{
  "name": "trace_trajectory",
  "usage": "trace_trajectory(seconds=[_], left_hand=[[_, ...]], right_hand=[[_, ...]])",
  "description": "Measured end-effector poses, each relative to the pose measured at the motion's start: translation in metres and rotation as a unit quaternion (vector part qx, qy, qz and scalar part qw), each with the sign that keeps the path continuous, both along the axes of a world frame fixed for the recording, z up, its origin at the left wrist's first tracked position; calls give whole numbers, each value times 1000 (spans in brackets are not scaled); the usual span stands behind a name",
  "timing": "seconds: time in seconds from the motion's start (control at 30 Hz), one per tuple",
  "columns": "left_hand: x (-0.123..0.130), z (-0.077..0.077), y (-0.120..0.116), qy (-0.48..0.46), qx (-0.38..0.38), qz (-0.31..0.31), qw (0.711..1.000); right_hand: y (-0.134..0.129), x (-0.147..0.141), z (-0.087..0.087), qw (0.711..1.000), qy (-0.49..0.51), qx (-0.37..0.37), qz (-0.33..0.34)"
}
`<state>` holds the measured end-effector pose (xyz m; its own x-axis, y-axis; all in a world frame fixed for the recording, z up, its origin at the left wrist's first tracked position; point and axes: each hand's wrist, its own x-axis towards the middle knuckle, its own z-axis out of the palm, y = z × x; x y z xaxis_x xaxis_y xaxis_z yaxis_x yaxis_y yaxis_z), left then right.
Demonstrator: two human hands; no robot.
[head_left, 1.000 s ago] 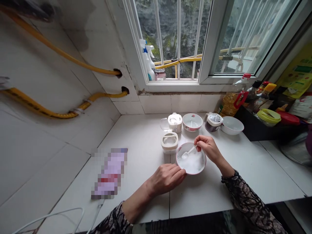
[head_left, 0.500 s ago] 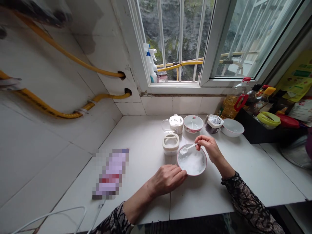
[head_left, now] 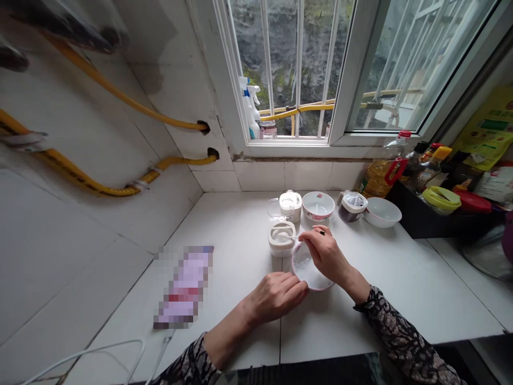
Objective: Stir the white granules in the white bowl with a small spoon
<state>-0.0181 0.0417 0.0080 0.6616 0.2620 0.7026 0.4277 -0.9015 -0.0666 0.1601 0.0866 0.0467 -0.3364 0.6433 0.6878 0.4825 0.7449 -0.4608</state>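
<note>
My right hand (head_left: 323,251) pinches the handle of a small white spoon (head_left: 292,238). The spoon's head is over the mouth of a cream-rimmed jar (head_left: 281,251); whether it dips inside is hard to see. Below this hand stands a pink-rimmed bowl (head_left: 308,270) with white, powdery or granular stuff in it, partly covered by the hand. My left hand (head_left: 278,294) grips the near left rim of that bowl, with thumb and fingers closed on it.
Behind stand a second white jar (head_left: 291,206) with its clear lid up, a flowered bowl (head_left: 318,206), a dark-filled jar (head_left: 352,206) and a white bowl (head_left: 382,212). An oil bottle (head_left: 379,174) and a black condiment box (head_left: 417,214) are at right. A blurred purple object (head_left: 186,289) lies left.
My right hand has moved left with the spoon, from above the pink-rimmed bowl to the cream-rimmed jar. My left hand stays on the bowl's rim.
</note>
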Motion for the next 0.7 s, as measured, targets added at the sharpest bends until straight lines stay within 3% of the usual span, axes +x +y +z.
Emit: trace_trajectory(seconds=[0.07, 0.13, 0.27, 0.37, 0.53, 0.7], left_hand=[[0, 0, 0, -1, -1, 2, 1000], [0, -1, 0, -1, -1, 1, 1000], [0, -1, 0, -3, -7, -6, 1000], [-1, -1, 0, -2, -9, -6, 1000], [-1, -1, 0, 0, -8, -6, 1000], [0, 0, 0, 0, -8, -3, 1000]], right_hand=[[-1, 1, 3, 999, -20, 45, 0], [-3, 6, 8, 999, 15, 45, -17], [-6, 23, 16, 993, 82, -64, -49], [-2, 36, 16, 991, 15, -118, -54], [4, 36, 7, 984, -117, -113, -71], [-2, 24, 3, 981, -112, -152, -36]])
